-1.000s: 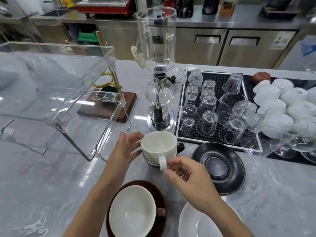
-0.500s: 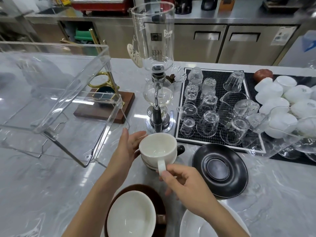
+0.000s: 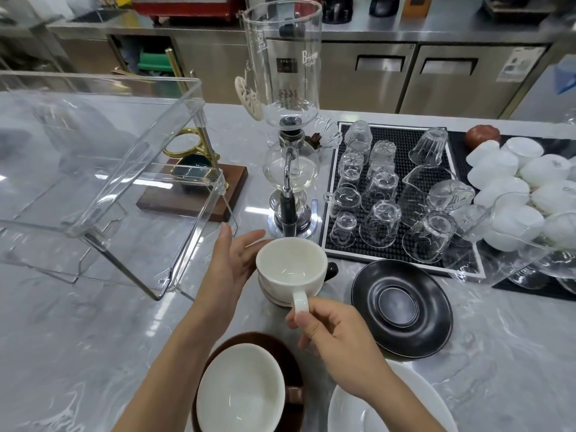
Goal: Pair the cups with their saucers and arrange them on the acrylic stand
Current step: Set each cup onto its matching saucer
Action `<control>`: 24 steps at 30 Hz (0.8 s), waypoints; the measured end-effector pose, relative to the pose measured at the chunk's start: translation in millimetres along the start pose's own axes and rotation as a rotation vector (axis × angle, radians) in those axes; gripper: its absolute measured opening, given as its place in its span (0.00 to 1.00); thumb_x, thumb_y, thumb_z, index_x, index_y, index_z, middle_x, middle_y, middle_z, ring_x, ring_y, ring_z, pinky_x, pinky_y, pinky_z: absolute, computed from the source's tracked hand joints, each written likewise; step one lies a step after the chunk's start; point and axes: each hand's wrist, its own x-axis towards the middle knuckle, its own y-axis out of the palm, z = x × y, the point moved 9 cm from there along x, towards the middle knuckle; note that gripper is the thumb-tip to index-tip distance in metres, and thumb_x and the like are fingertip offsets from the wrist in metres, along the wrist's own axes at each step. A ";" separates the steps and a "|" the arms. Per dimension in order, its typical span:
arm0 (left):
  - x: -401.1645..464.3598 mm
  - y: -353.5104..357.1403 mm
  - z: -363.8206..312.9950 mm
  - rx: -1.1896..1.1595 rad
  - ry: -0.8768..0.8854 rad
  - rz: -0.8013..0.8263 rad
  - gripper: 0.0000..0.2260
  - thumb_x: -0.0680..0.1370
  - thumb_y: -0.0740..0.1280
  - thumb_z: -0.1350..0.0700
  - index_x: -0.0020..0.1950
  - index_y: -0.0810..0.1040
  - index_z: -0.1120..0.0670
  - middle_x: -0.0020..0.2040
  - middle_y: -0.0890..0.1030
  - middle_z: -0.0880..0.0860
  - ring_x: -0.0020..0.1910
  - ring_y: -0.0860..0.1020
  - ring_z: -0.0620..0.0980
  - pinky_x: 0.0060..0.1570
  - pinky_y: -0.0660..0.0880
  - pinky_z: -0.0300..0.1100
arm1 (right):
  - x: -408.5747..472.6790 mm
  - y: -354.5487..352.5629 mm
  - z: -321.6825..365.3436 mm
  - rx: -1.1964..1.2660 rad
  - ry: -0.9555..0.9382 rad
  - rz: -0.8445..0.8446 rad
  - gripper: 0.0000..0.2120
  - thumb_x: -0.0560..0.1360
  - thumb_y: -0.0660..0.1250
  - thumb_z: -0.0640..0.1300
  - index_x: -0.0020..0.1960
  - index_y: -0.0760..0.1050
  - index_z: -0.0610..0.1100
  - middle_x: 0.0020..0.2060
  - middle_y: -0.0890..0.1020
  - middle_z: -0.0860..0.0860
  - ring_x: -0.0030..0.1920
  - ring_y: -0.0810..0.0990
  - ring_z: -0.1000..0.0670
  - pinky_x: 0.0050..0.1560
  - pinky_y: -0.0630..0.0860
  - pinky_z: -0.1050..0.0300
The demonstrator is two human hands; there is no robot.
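Acrylic stand (image 3: 103, 182): left on counter, open side toward the hands.
White cup (image 3: 291, 269): upright on white saucer (image 3: 274, 296), handle toward viewer.
Right hand (image 3: 339, 335): fingers pinching handle.
Left hand (image 3: 232, 263): fingers straight, against cup's left side.
Black saucer (image 3: 402, 308): just right.

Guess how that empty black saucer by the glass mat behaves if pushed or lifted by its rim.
The black saucer looks like rigid glazed ceramic, so probably stiff and chip-prone. Its low, wide shape sits flat on the glossy marble counter, so it likely slides rather than tips. The thin rim probably gives little grip.
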 end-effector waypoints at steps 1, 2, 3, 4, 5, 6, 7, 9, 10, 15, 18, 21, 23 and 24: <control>-1.0 0.4 -1.4 0.002 0.010 0.000 0.31 0.83 0.44 0.34 0.68 0.77 0.51 0.61 0.86 0.50 0.67 0.79 0.48 0.77 0.63 0.51 | -1.3 0.3 1.3 -0.005 -0.008 0.000 0.07 0.79 0.66 0.47 0.46 0.82 0.50 0.37 0.83 0.49 0.31 0.79 0.59 0.36 0.72 0.66; -2.0 0.9 -2.8 0.005 0.020 0.001 0.31 0.83 0.45 0.34 0.68 0.77 0.51 0.61 0.86 0.50 0.67 0.79 0.47 0.77 0.63 0.51 | -2.4 0.0 2.9 -0.008 -0.017 -0.001 0.07 0.79 0.65 0.47 0.45 0.81 0.49 0.33 0.81 0.51 0.30 0.77 0.59 0.35 0.71 0.66; -3.1 1.1 -4.3 0.007 0.031 0.004 0.31 0.82 0.45 0.34 0.68 0.77 0.51 0.62 0.86 0.50 0.67 0.79 0.47 0.77 0.63 0.50 | -3.5 -0.6 4.3 -0.009 -0.027 -0.002 0.08 0.79 0.65 0.47 0.45 0.81 0.48 0.31 0.79 0.53 0.29 0.75 0.59 0.35 0.70 0.66; -4.4 1.2 -5.8 0.009 0.041 0.008 0.31 0.82 0.45 0.34 0.68 0.77 0.51 0.62 0.86 0.49 0.67 0.79 0.47 0.77 0.64 0.50 | -4.4 -1.4 5.8 -0.013 -0.035 -0.004 0.08 0.79 0.65 0.47 0.45 0.81 0.47 0.30 0.78 0.53 0.29 0.74 0.60 0.35 0.69 0.65; -5.8 1.1 -7.3 0.007 0.050 0.013 0.31 0.82 0.45 0.34 0.68 0.77 0.51 0.62 0.86 0.49 0.67 0.79 0.47 0.76 0.65 0.49 | -5.8 -2.3 7.4 -0.019 -0.045 -0.008 0.08 0.79 0.65 0.47 0.45 0.81 0.46 0.30 0.78 0.51 0.30 0.73 0.60 0.35 0.69 0.64; -7.5 1.5 -9.1 0.002 0.060 0.017 0.31 0.82 0.45 0.34 0.68 0.77 0.51 0.62 0.86 0.49 0.67 0.80 0.47 0.75 0.66 0.49 | -7.7 -3.7 9.4 -0.024 -0.057 -0.013 0.08 0.80 0.65 0.47 0.46 0.80 0.46 0.31 0.78 0.48 0.30 0.74 0.59 0.35 0.69 0.64; -8.6 1.0 -10.5 -0.007 0.068 0.019 0.31 0.82 0.45 0.34 0.68 0.77 0.51 0.62 0.86 0.50 0.66 0.80 0.47 0.73 0.67 0.49 | -8.8 -4.5 10.9 -0.024 -0.069 -0.018 0.08 0.80 0.65 0.47 0.46 0.80 0.46 0.33 0.79 0.45 0.31 0.75 0.58 0.35 0.70 0.64; -11.6 2.2 -13.8 -0.022 0.080 0.025 0.32 0.80 0.47 0.33 0.68 0.77 0.52 0.62 0.86 0.50 0.65 0.81 0.49 0.68 0.72 0.48 | -11.3 -7.1 13.2 -0.013 -0.089 -0.036 0.08 0.79 0.65 0.49 0.46 0.80 0.49 0.35 0.80 0.43 0.32 0.77 0.52 0.35 0.74 0.58; -13.7 3.1 -15.1 -0.026 0.080 0.029 0.34 0.78 0.48 0.32 0.68 0.77 0.52 0.62 0.86 0.50 0.64 0.82 0.49 0.64 0.73 0.47 | -12.6 -8.4 13.9 -0.005 -0.094 -0.044 0.08 0.79 0.64 0.50 0.46 0.80 0.50 0.36 0.80 0.43 0.35 0.78 0.47 0.38 0.76 0.53; -24.2 7.4 -18.5 -0.036 0.084 0.044 0.35 0.73 0.51 0.30 0.67 0.78 0.52 0.62 0.86 0.50 0.61 0.82 0.48 0.55 0.75 0.46 | -20.5 -13.1 13.9 0.019 -0.115 -0.060 0.10 0.77 0.62 0.54 0.45 0.80 0.52 0.39 0.82 0.45 0.40 0.82 0.47 0.40 0.78 0.54; -31.4 10.6 -17.3 -0.020 0.091 0.049 0.32 0.75 0.51 0.32 0.65 0.79 0.51 0.62 0.86 0.50 0.62 0.82 0.48 0.56 0.76 0.46 | -27.3 -20.2 14.6 0.038 -0.145 -0.078 0.10 0.79 0.62 0.52 0.45 0.79 0.51 0.42 0.84 0.45 0.38 0.83 0.52 0.37 0.76 0.65; -42.2 15.3 -15.3 -0.009 0.102 0.058 0.30 0.78 0.51 0.34 0.66 0.79 0.51 0.63 0.85 0.50 0.64 0.81 0.48 0.59 0.77 0.46 | -38.9 -29.8 17.4 0.066 -0.166 -0.089 0.13 0.79 0.61 0.53 0.44 0.79 0.47 0.42 0.85 0.44 0.35 0.81 0.59 0.37 0.76 0.69; -48.1 17.7 -14.1 -0.010 0.114 0.066 0.30 0.78 0.52 0.34 0.67 0.78 0.51 0.64 0.84 0.51 0.65 0.81 0.49 0.61 0.76 0.48 | -45.2 -36.3 18.0 0.083 -0.172 -0.099 0.14 0.77 0.60 0.55 0.43 0.79 0.48 0.42 0.85 0.44 0.35 0.81 0.57 0.37 0.77 0.66; -51.1 19.6 -14.5 -0.014 0.126 0.073 0.29 0.79 0.53 0.34 0.67 0.78 0.52 0.64 0.84 0.51 0.65 0.81 0.49 0.62 0.76 0.49 | -48.3 -39.2 18.5 0.087 -0.174 -0.104 0.13 0.78 0.60 0.55 0.43 0.79 0.49 0.42 0.85 0.44 0.35 0.81 0.54 0.38 0.77 0.63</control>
